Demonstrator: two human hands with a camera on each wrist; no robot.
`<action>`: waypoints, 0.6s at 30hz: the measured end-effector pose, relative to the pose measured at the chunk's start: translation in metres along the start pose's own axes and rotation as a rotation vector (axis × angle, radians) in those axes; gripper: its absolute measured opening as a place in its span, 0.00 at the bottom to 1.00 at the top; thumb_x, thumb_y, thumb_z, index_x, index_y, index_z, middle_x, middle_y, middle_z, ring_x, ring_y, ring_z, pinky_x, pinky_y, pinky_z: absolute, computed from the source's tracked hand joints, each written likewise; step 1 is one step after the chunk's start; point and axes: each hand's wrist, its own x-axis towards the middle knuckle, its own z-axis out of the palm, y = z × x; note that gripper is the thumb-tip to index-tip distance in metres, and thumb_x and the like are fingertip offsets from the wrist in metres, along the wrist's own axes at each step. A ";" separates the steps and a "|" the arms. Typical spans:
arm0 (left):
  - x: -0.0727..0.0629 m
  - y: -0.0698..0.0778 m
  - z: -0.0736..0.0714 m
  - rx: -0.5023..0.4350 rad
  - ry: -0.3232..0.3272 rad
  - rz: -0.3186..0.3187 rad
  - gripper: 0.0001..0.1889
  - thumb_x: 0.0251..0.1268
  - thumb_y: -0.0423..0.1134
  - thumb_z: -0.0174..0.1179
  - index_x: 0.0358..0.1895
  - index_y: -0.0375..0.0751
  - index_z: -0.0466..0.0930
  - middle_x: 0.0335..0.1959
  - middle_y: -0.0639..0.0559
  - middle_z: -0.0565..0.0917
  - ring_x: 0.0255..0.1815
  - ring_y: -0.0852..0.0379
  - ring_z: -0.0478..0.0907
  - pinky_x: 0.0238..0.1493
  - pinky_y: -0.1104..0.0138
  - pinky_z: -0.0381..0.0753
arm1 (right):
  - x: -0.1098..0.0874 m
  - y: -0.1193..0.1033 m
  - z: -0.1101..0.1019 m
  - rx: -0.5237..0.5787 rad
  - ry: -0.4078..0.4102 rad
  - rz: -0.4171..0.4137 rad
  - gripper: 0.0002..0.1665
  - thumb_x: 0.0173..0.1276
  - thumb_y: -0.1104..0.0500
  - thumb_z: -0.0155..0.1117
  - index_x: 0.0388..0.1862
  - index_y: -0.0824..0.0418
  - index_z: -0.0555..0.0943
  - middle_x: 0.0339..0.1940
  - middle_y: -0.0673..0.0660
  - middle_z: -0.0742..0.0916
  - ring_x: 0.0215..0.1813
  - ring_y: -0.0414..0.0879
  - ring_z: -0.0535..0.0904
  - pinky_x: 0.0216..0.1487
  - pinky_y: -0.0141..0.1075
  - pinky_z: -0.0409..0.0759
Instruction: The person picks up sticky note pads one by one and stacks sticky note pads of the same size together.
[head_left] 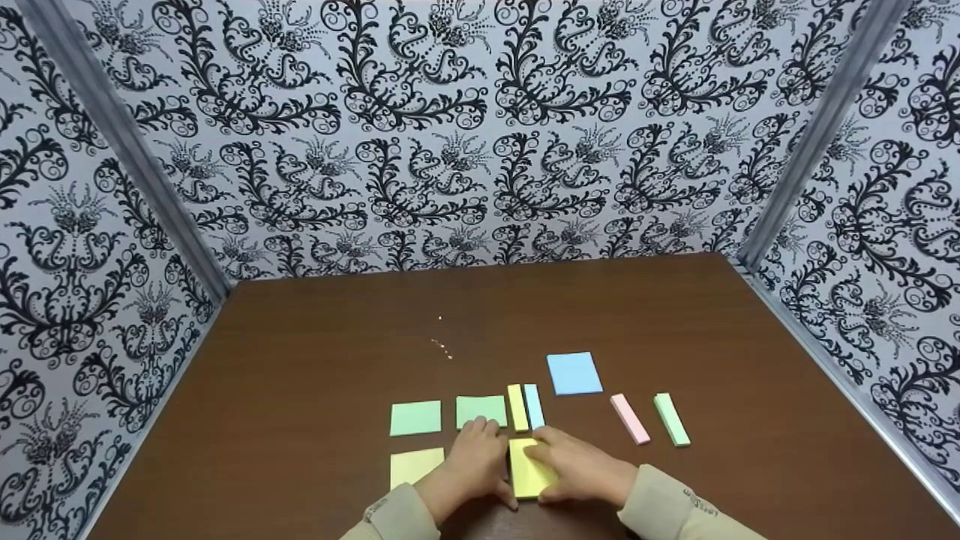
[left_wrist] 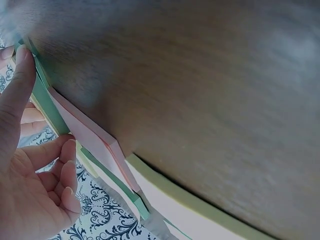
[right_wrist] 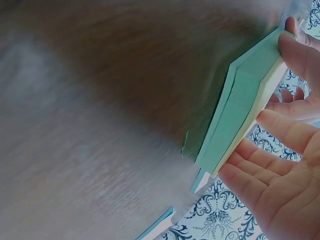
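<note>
in the head view, a yellow-topped sticky-note stack (head_left: 529,480) lies near the front of the brown table (head_left: 337,375), directly between a left hand (head_left: 478,459) and a right hand (head_left: 583,469). the two hands sit close, one at each side; the right lays a finger across the top sheet. a green pad (head_left: 480,407) lies partly under the left hand's fingertips, and a yellow strip pad (head_left: 517,409) and a blue strip pad (head_left: 533,406) lie just beyond the stack.

in the left wrist view, the left hand pinches the stack lengthwise, thumb at one end and forefinger at the other, remaining fingers curled. a pink pad (left_wrist: 92,127) shows just beside it.

in the right wrist view, the right hand grips the opposite side, fingertips along the edge. a green layer (right_wrist: 240,95) sits toward the table with a paler layer (right_wrist: 271,80) above; whether they are stuck together i cannot tell.

it should be light and fairly stiff as a block, though single sheets would bend or crease and the layers could slide askew. the best hold is probably low on opposite sides, squeezing both colours evenly.
</note>
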 end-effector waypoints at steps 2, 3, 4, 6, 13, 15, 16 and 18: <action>0.000 0.000 0.000 -0.001 0.002 0.002 0.37 0.21 0.73 0.65 0.32 0.45 0.78 0.27 0.55 0.67 0.29 0.58 0.56 0.36 0.66 0.63 | 0.000 -0.001 0.000 0.007 -0.005 0.007 0.35 0.46 0.51 0.72 0.53 0.63 0.76 0.54 0.61 0.74 0.52 0.49 0.72 0.50 0.38 0.73; 0.000 0.000 0.001 0.000 0.003 0.003 0.37 0.21 0.73 0.65 0.32 0.45 0.78 0.28 0.55 0.68 0.29 0.58 0.56 0.36 0.66 0.63 | 0.000 -0.001 -0.001 0.011 -0.006 0.009 0.35 0.46 0.51 0.72 0.53 0.63 0.76 0.54 0.62 0.74 0.52 0.50 0.72 0.50 0.38 0.73; 0.000 0.000 0.001 0.000 0.003 0.003 0.37 0.21 0.73 0.65 0.32 0.45 0.78 0.28 0.55 0.68 0.29 0.58 0.56 0.36 0.66 0.63 | 0.000 -0.001 -0.001 0.016 -0.007 0.012 0.35 0.46 0.51 0.72 0.53 0.64 0.75 0.54 0.62 0.74 0.52 0.50 0.72 0.50 0.38 0.73; 0.000 0.000 0.001 -0.002 -0.001 0.001 0.37 0.21 0.73 0.66 0.32 0.45 0.77 0.28 0.55 0.68 0.29 0.58 0.56 0.35 0.66 0.63 | 0.000 -0.002 -0.001 0.022 -0.011 0.015 0.36 0.46 0.51 0.72 0.54 0.64 0.75 0.54 0.62 0.74 0.52 0.50 0.72 0.50 0.38 0.73; 0.001 0.001 0.001 -0.014 0.004 -0.005 0.39 0.19 0.73 0.66 0.32 0.43 0.77 0.27 0.55 0.67 0.28 0.58 0.56 0.35 0.66 0.63 | 0.001 -0.002 -0.002 0.008 0.000 -0.001 0.35 0.46 0.51 0.71 0.53 0.64 0.75 0.53 0.61 0.74 0.49 0.47 0.72 0.47 0.36 0.73; 0.001 0.001 0.001 -0.011 0.013 -0.002 0.38 0.19 0.73 0.66 0.31 0.44 0.77 0.27 0.55 0.67 0.28 0.58 0.56 0.35 0.66 0.63 | 0.001 -0.002 -0.002 0.003 0.003 -0.003 0.35 0.46 0.51 0.71 0.53 0.63 0.75 0.52 0.60 0.74 0.48 0.47 0.72 0.47 0.36 0.73; 0.001 0.001 0.002 -0.005 0.019 0.001 0.38 0.19 0.73 0.66 0.31 0.44 0.76 0.27 0.55 0.67 0.28 0.58 0.56 0.34 0.66 0.63 | 0.001 -0.002 -0.002 0.001 0.004 -0.004 0.34 0.46 0.51 0.71 0.52 0.64 0.75 0.52 0.60 0.74 0.48 0.47 0.72 0.47 0.36 0.73; 0.001 0.001 0.002 0.006 0.032 0.007 0.38 0.19 0.73 0.66 0.30 0.44 0.76 0.27 0.55 0.67 0.28 0.58 0.56 0.35 0.66 0.63 | 0.001 -0.002 -0.002 0.001 0.003 -0.003 0.34 0.46 0.51 0.71 0.52 0.64 0.76 0.52 0.60 0.74 0.48 0.46 0.72 0.47 0.36 0.73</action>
